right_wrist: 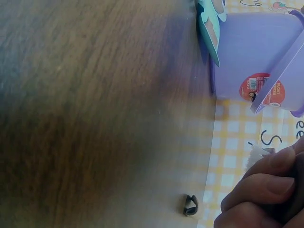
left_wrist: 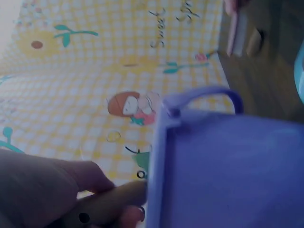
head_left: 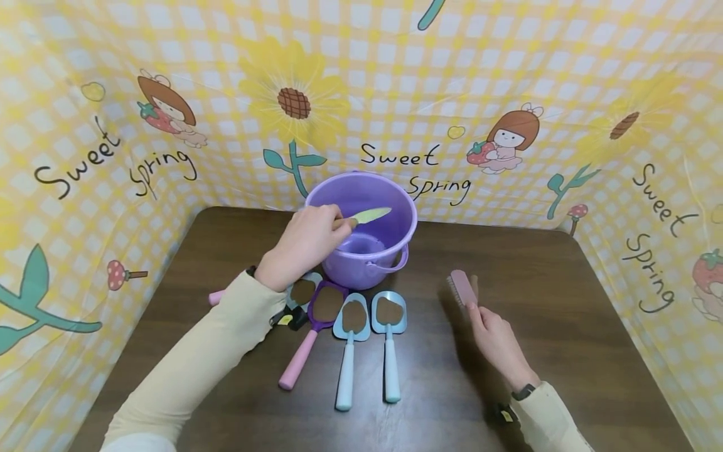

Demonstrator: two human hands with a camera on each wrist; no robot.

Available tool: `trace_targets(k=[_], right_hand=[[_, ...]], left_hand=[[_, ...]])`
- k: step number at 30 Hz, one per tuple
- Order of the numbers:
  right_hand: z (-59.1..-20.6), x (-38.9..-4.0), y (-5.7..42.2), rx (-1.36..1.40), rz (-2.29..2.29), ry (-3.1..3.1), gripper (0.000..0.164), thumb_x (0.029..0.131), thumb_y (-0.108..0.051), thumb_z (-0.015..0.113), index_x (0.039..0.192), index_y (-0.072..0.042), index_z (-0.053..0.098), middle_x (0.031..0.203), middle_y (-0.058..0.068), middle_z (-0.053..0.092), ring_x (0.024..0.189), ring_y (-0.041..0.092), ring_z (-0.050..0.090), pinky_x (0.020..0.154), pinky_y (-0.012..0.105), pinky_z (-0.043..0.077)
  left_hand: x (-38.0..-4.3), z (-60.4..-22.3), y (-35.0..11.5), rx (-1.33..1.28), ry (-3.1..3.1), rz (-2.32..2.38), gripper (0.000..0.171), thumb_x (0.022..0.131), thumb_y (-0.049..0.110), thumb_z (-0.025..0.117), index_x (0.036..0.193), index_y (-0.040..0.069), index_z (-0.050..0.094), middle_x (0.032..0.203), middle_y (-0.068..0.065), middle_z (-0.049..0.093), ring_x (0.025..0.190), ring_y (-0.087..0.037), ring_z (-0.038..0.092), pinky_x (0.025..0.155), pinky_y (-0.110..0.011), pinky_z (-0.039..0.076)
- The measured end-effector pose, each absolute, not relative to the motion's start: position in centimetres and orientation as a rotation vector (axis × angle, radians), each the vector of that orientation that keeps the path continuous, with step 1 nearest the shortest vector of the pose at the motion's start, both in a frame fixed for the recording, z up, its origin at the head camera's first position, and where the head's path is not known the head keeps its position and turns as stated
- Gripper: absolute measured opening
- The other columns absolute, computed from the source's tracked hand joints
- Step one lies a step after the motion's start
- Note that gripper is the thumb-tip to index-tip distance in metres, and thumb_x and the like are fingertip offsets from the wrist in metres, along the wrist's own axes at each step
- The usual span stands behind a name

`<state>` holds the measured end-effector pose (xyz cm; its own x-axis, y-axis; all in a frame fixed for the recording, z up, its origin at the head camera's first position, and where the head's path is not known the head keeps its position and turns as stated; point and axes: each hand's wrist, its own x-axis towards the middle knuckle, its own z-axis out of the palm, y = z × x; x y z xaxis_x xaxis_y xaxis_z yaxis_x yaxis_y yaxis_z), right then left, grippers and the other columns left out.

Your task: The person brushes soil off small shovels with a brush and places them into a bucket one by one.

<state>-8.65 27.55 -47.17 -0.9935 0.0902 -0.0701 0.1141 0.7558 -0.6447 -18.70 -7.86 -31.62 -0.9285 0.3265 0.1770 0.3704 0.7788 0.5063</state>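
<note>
My left hand reaches over the purple bucket and grips the wooden handle of a small trowel-like tool. Its pointed pale green blade extends over the bucket's opening. The bucket's wall hides most of the blade in the left wrist view. To the right of the bucket, my right hand holds a pink brush with its pale bristles facing left. Only curled fingers of that hand show at the edge of the right wrist view.
In front of the bucket lie two light blue toy shovels and a purple one with a pink handle. Another shovel head is partly hidden by the left sleeve. A small brown piece appears beside the brush. Checkered cloth surrounds the table.
</note>
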Motion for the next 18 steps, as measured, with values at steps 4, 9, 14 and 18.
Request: trace_targets(k=[4, 9, 14, 18], right_hand=[[-47.8, -8.6, 27.9, 0.141, -1.105, 2.931, 0.056, 0.111, -0.052, 0.039, 0.079, -0.008, 0.052, 0.065, 0.003, 0.040, 0.058, 0.021, 0.043, 0.056, 0.035, 0.034], [-47.6, -8.6, 27.9, 0.159, -1.082, 2.930, 0.056, 0.111, -0.052, 0.039, 0.079, -0.008, 0.053, 0.066, 0.004, 0.043, 0.059, 0.021, 0.046, 0.057, 0.035, 0.037], [-47.5, -8.6, 27.7, 0.166, -1.038, 2.913, 0.050, 0.112, -0.043, 0.041, 0.079, -0.008, 0.053, 0.065, 0.003, 0.042, 0.059, 0.020, 0.045, 0.058, 0.034, 0.036], [-47.3, -8.5, 27.6, 0.180, -1.020, 2.881, 0.048, 0.112, -0.042, 0.043, 0.081, -0.007, 0.054, 0.067, 0.003, 0.041, 0.061, 0.020, 0.046, 0.059, 0.033, 0.038]], left_hand=[[-19.6, -32.2, -7.6, -0.557, -2.898, -0.766, 0.051, 0.100, 0.018, 0.066, 0.060, 0.015, 0.034, 0.058, 0.004, 0.025, 0.054, -0.014, 0.032, 0.056, -0.031, 0.033], [-20.6, -32.8, -6.9, -0.575, -2.949, -0.662, 0.046, 0.096, 0.010, 0.071, 0.059, 0.012, 0.043, 0.059, 0.002, 0.031, 0.060, -0.018, 0.040, 0.060, -0.032, 0.035], [-21.0, -33.6, -6.4, -0.564, -2.954, -0.468, 0.033, 0.092, 0.016, 0.081, 0.070, 0.009, 0.057, 0.066, -0.003, 0.056, 0.070, -0.025, 0.062, 0.063, -0.040, 0.046], [-21.4, -34.1, -6.4, -0.553, -2.958, -0.474, 0.029, 0.090, 0.018, 0.083, 0.078, 0.008, 0.058, 0.072, -0.006, 0.063, 0.076, -0.030, 0.067, 0.068, -0.045, 0.050]])
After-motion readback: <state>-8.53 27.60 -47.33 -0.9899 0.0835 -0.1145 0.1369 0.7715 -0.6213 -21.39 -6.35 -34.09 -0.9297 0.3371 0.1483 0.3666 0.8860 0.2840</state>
